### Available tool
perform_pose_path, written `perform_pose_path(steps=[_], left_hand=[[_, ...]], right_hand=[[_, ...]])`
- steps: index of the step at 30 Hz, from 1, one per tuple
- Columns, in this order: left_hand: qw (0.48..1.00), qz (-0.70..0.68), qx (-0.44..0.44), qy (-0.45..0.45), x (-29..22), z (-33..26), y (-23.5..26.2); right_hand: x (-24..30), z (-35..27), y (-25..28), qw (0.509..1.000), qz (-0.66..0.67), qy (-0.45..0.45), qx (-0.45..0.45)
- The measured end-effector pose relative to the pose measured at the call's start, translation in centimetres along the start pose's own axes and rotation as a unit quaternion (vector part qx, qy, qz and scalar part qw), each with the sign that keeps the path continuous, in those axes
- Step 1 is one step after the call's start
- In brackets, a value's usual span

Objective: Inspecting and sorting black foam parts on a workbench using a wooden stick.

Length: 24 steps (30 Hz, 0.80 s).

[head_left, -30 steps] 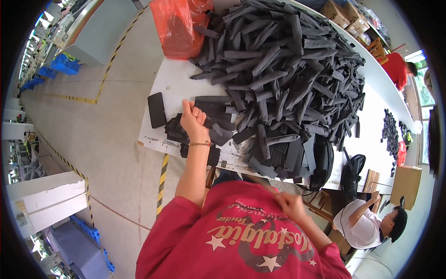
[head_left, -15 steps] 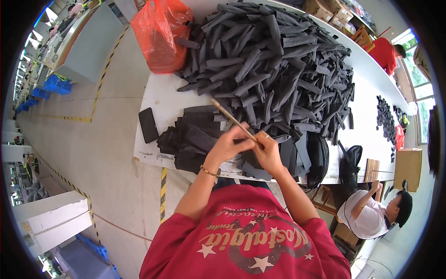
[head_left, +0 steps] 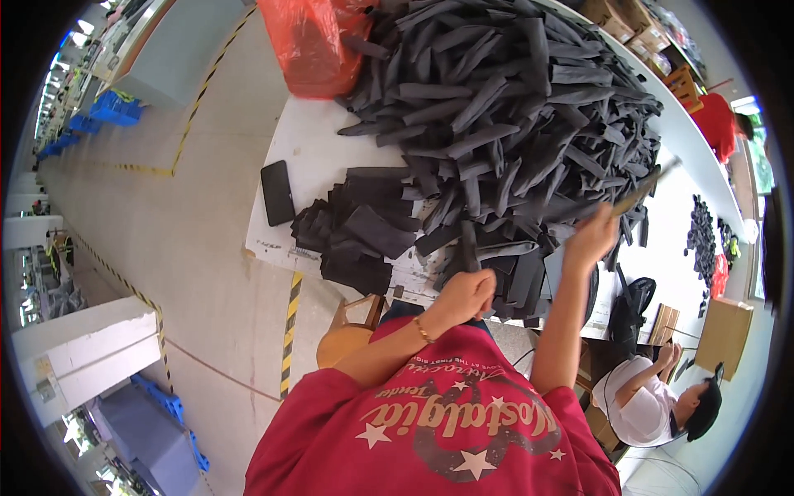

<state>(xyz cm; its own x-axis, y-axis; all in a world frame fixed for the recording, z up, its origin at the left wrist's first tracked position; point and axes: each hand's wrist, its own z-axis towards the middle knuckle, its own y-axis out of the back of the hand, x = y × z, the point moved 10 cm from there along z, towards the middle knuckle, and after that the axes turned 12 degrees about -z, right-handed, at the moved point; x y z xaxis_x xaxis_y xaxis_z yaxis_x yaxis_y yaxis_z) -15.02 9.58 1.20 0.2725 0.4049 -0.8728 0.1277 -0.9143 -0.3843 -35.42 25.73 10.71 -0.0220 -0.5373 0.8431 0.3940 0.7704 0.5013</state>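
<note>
My left hand [head_left: 466, 296] is closed at the table's front edge. A dark grey fabric strip [head_left: 469, 246], narrow and folded or tubular, stands up out of its fingers. Farther right, my right hand [head_left: 589, 240] is wrapped round a thin tan stick [head_left: 648, 188], which points away to the upper right and is blurred by motion. Beyond both hands spreads a large heap of dark grey fabric tubes [head_left: 496, 107]. Flatter dark pieces [head_left: 521, 281] lie beside my left hand, partly hidden by it. A stack of dark fabric pieces [head_left: 360, 227] sits to the left.
A black phone [head_left: 278, 193] lies near the white table's [head_left: 310, 136] left edge. An orange-red plastic bag [head_left: 318, 54] stands behind it. At right are a black bag [head_left: 633, 306], a cardboard box [head_left: 723, 335] and a seated person in white [head_left: 641, 397]. A stool [head_left: 343, 339] stands below.
My hands have moved apart. The right one has swung right with the stick, whose tip now points right instead of left. My left hand has dropped nearer the table edge. The view has shifted slightly.
</note>
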Motion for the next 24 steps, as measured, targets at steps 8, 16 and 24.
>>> perform_pose_path(steps=[8,16,24], left_hand=[[0.796,0.526,-0.158,-0.253,-2.8,-5.7,12.3],[0.694,0.688,-0.054,-0.206,-0.3,-3.0,15.9],[0.855,0.465,-0.079,-0.214,-6.7,-2.4,16.3]], right_hand=[[-1.3,2.8,-0.2,0.976,-0.164,0.140,0.003],[-3.5,-8.6,-1.6,0.961,-0.114,0.164,0.191],[-0.1,-17.3,-2.7,0.776,-0.190,0.406,0.444]])
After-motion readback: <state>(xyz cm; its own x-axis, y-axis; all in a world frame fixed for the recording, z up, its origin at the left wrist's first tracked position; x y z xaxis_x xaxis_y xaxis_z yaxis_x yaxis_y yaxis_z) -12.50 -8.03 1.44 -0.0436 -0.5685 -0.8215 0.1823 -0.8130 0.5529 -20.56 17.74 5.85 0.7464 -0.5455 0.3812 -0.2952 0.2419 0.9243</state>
